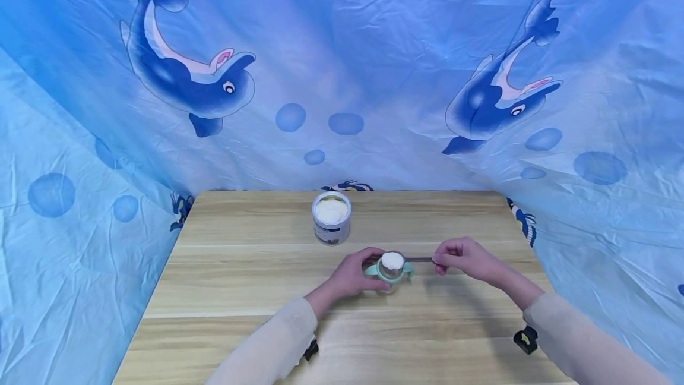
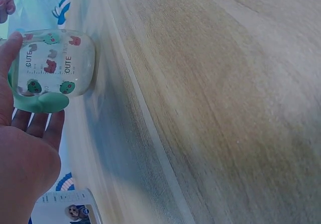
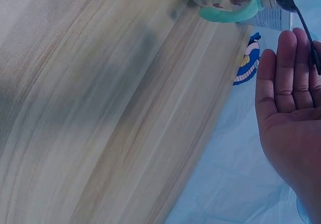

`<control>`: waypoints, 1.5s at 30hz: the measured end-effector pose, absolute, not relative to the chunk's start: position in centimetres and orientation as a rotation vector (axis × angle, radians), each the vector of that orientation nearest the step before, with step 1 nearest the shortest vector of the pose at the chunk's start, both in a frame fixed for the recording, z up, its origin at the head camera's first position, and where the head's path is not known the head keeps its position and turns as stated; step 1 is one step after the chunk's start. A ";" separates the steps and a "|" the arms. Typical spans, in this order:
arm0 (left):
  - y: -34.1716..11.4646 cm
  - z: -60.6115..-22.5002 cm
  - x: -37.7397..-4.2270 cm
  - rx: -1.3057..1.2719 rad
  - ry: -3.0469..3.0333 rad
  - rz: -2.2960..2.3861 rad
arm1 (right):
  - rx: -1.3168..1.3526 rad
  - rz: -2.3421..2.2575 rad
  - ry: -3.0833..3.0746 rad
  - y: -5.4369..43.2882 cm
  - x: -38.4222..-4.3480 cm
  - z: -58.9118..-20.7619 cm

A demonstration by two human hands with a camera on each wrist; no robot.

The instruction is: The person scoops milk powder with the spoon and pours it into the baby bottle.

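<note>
I've got my left hand (image 1: 352,273) clamped round a baby bottle (image 2: 55,63), right hand (image 1: 469,258) pinching a spoon (image 1: 419,259) of white powder (image 1: 392,260) over it.

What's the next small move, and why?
Probably tilt the spoon with the right hand: its bowl, heaped with white powder, sits at the mouth of the bottle, which the left hand grips.

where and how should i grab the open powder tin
Grip the powder tin around its outer wall below the rim, probably from the left: it stands upright and round, its open top bares white powder, and the green-handled bottle is nearer, to its right.
</note>
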State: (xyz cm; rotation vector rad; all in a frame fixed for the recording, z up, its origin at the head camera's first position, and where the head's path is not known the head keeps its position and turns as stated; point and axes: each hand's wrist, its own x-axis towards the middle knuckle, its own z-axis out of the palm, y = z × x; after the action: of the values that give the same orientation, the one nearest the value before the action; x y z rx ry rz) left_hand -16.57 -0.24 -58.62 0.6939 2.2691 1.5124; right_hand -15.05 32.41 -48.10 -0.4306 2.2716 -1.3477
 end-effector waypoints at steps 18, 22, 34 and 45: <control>-0.1 -58.8 -16.3 0.689 2.270 1.544 | -0.493 -1.233 2.387 31.9 -14.8 -47.5; -0.2 -58.9 -16.3 0.689 2.268 1.551 | -0.520 -1.206 2.415 31.7 -15.0 -47.2; -0.2 -58.9 -16.2 0.688 2.250 1.574 | -0.603 -1.057 2.562 30.6 -14.8 -46.1; -0.4 -58.7 -16.1 0.684 2.255 1.572 | -0.707 -0.953 2.698 29.6 -14.6 -45.8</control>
State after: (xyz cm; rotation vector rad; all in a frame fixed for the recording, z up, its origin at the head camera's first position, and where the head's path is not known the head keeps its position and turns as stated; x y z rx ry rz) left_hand -16.14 -0.39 -58.75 0.6841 2.2546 1.5719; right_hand -14.56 29.64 -45.77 -0.7068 2.6983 -0.9525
